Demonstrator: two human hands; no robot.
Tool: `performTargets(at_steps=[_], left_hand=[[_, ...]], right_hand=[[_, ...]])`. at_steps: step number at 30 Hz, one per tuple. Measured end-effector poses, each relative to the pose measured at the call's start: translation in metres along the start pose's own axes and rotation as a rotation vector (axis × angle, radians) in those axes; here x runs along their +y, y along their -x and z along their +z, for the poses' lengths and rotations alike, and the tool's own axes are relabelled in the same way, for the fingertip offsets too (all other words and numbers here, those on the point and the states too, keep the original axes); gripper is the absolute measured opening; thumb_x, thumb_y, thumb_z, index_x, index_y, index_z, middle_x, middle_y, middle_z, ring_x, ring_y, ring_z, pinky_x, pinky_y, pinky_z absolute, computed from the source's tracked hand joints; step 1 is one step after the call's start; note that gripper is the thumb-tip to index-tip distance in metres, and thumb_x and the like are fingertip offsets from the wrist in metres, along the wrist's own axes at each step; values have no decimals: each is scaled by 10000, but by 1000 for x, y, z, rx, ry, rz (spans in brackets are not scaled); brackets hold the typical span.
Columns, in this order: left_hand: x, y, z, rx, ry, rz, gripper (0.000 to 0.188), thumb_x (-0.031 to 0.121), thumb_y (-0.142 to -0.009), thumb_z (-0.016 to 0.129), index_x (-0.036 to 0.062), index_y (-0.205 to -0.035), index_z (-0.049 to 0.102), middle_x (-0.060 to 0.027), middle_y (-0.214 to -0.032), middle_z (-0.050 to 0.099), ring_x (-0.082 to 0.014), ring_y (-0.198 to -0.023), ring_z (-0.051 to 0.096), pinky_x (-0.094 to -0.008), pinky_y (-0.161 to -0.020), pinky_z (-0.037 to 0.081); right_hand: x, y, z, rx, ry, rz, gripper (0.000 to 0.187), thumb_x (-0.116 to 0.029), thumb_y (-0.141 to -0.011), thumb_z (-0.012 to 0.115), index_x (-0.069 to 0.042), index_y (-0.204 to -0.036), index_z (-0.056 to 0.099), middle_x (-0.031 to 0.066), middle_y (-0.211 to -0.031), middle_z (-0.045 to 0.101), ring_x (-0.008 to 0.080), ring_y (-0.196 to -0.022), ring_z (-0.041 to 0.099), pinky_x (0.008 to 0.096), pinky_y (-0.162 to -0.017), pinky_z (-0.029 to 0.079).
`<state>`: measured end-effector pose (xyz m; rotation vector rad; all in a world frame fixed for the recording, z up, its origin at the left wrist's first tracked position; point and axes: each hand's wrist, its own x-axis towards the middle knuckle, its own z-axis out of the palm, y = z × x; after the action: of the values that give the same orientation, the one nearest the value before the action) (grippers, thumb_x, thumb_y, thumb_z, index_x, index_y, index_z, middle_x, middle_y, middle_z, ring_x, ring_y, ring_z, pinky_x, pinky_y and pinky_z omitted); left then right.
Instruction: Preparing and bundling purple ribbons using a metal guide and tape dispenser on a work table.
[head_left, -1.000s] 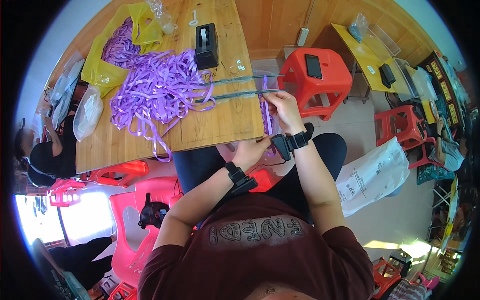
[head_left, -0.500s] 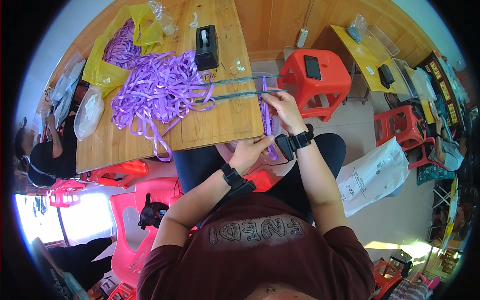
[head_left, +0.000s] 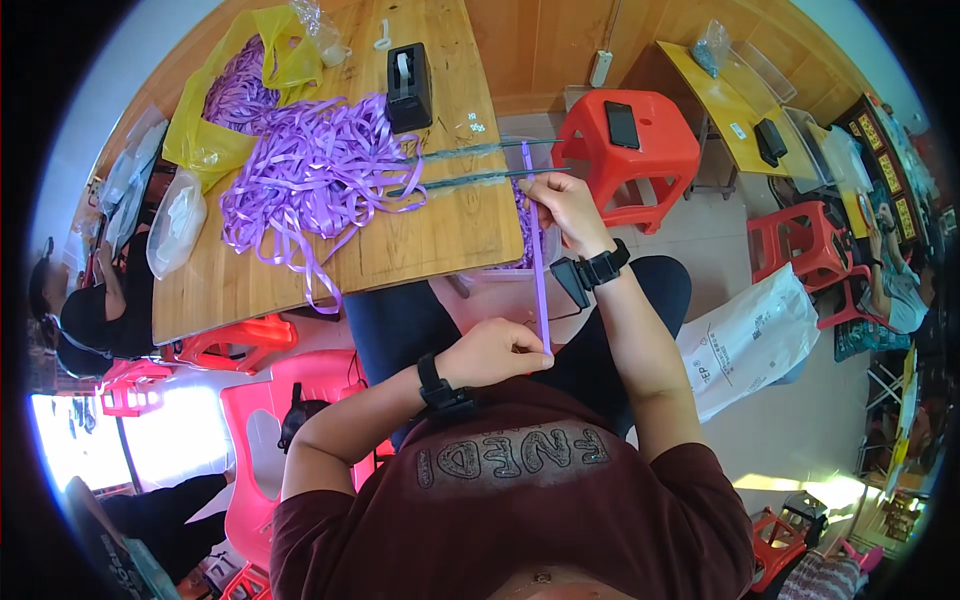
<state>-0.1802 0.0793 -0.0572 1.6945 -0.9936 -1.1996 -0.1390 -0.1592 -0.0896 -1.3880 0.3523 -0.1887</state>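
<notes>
A purple ribbon (head_left: 541,290) is stretched between the upper rod and my lap, passing across the two dark rods. My left hand (head_left: 497,352) pinches its lower end between thumb and finger, near my shirt. Higher up, my right hand (head_left: 565,208) is closed at the ribbon beside the lower rod (head_left: 530,175); its fingertips partly cover the contact. Both that rod and the upper rod (head_left: 535,142) are taped to the table and stick out past its right edge. A large tangle of purple ribbon (head_left: 310,185) lies on the tabletop to the left.
On the wooden table (head_left: 455,235) stand a black tape dispenser (head_left: 408,88) and a yellow bag (head_left: 190,130) of ribbon. Below the table edge sits a clear tub (head_left: 490,276) with purple pieces. A red stool (head_left: 655,160) bearing a phone (head_left: 622,125) is at the right.
My left hand has moved down toward my body, drawing the ribbon out long and straight. My right hand has stayed near the lower rod.
</notes>
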Motion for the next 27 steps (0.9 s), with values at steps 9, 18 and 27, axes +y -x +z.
performTargets(at_steps=[9, 18, 27], left_hand=[[44, 17, 1, 72, 38, 244, 189, 197, -891, 733, 28, -976, 741, -45, -820, 714, -85, -761, 632, -261, -702, 508], [105, 29, -24, 23, 395, 32, 227, 204, -939, 676, -10, -997, 723, -44, -851, 717, -69, -739, 619, -232, -628, 516], [146, 2, -95, 650, 122, 563, 487, 61, -982, 539, -31, -1431, 372, -124, -1050, 699, -83, -816, 612, -218, -698, 512]], right_hand=[[-28, 35, 4, -7, -6, 30, 247, -297, -933, 684, -54, -894, 694, -43, -679, 590, 29, -543, 496, 187, -474, 367], [-61, 90, -6, -220, 797, -884, 262, -15, -803, 746, -38, -1060, 704, 33, -767, 621, 160, -670, 565, 267, -602, 462], [-136, -28, -3, 90, 960, -1171, 183, -133, -823, 707, -174, -998, 744, 35, -801, 627, 228, -756, 630, 329, -626, 517]])
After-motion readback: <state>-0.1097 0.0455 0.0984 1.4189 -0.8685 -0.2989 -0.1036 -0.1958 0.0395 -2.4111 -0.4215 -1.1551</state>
